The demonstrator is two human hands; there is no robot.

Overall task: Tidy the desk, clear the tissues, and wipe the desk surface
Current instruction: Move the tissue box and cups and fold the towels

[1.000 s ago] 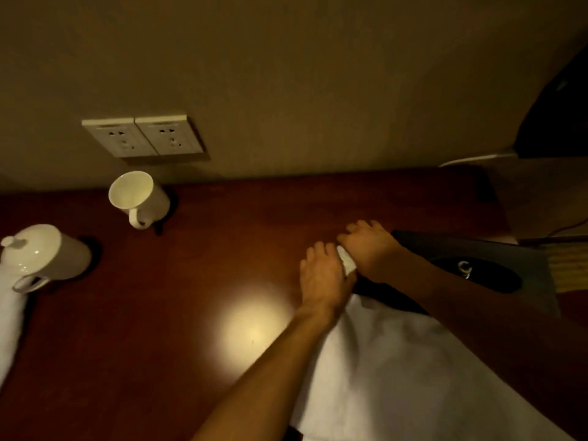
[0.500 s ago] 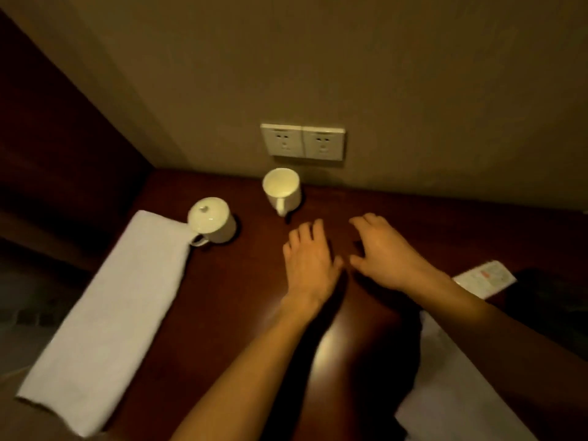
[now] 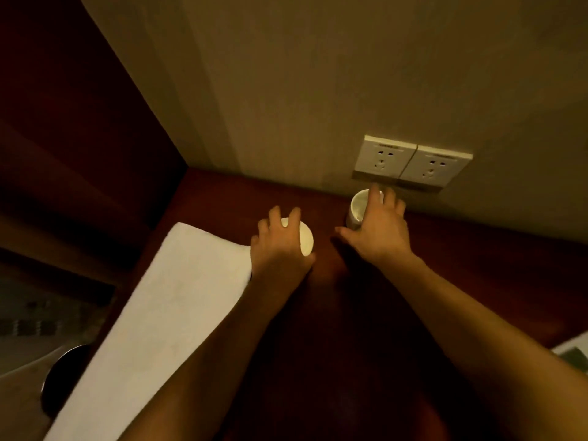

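Note:
My left hand (image 3: 280,249) lies over a white lidded cup (image 3: 306,239) on the dark red desk (image 3: 222,198), fingers curled across the lid and thumb at its near side. My right hand (image 3: 380,232) is spread over an open white mug (image 3: 357,205) by the wall, fingertips on its far rim and thumb held apart to the left. A folded white towel (image 3: 159,313) runs along the desk's left edge, its far end touching the lidded cup. No tissues are in sight.
Two white wall sockets (image 3: 413,160) sit just above the mug. A white paper corner (image 3: 569,350) shows at the right edge. A dark round object (image 3: 63,377) sits below the desk's left side. A dark wooden panel closes off the left.
Both hands have left the white sheet at the right and reached forward and left. The left now covers the lidded cup and the right covers the mug. The view has swung left.

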